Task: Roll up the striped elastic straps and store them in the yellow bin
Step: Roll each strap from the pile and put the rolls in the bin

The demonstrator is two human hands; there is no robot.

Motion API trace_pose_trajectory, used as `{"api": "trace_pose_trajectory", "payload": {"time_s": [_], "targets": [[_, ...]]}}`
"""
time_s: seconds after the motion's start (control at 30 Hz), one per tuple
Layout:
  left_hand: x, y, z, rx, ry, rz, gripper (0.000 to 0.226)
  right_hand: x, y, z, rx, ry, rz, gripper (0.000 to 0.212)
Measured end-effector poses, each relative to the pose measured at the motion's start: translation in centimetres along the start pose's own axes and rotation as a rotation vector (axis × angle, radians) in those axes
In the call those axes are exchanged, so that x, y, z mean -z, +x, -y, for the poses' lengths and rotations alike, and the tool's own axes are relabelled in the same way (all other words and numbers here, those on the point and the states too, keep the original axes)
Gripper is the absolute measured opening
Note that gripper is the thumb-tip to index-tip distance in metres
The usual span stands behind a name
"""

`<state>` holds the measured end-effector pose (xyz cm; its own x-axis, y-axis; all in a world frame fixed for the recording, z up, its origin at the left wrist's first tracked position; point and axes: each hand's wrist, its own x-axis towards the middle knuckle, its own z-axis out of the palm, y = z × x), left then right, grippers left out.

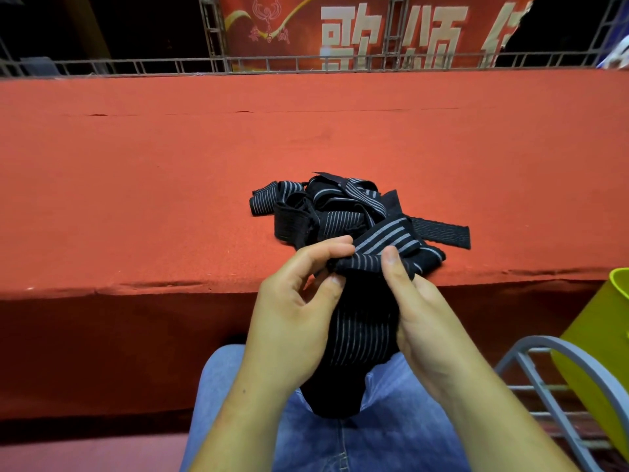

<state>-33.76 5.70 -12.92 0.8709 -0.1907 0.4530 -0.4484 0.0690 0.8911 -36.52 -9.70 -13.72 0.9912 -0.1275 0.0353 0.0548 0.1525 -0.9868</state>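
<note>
Both hands, left hand (299, 301) and right hand (418, 301), pinch one strap (360, 321); roll it tightly, away from the pile (326, 209) at 12 o'clock, with edges kept even

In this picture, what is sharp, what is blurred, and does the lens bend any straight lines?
Head view: the left hand, right hand and the strap they hold are sharp and evenly lit; the metal frame posts splay outward, wide-angle distortion; the jeans at the bottom look soft; beside the banner all is black.
</note>
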Motion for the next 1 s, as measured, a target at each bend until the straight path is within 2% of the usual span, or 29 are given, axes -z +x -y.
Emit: {"api": "trace_pose_trajectory", "payload": {"time_s": [0.13, 0.27, 0.37, 0.5, 0.63, 0.83, 1.0], "targets": [[0.0, 0.0, 0.0, -0.015, -0.006, 0.0, 0.051, 0.2, 0.0, -0.1, 0.045, 0.039, -0.033, 0.048], [0.0, 0.0, 0.2, 0.005, -0.004, -0.003, 0.055, 0.2, 0.2, -0.2, 0.079, 0.059, -0.078, 0.038], [0.0, 0.0, 0.1, 0.031, 0.01, -0.018, 0.045, 0.4, 0.4, -0.6, 0.086, 0.054, -0.083, 0.033], [0.0, -0.2, 0.0, 0.117, -0.024, -0.015, 0.031, 0.6, 0.5, -0.8, 0.072, 0.047, -0.097, 0.044], [-0.1, -0.1, 1.0, 0.192, -0.028, 0.026, 0.039, 0.5, 0.4, -0.6, 0.066, 0.053, -0.094, 0.049], [0.0, -0.1, 0.8, 0.159, 0.013, 0.057, 0.036, 0.6, 0.3, -0.5, 0.066, 0.026, -0.092, 0.046], [0.1, -0.2, 0.4, 0.116, 0.058, 0.032, 0.034, 0.3, -0.1, -0.4, 0.105, -0.073, -0.111, 0.053]]}}
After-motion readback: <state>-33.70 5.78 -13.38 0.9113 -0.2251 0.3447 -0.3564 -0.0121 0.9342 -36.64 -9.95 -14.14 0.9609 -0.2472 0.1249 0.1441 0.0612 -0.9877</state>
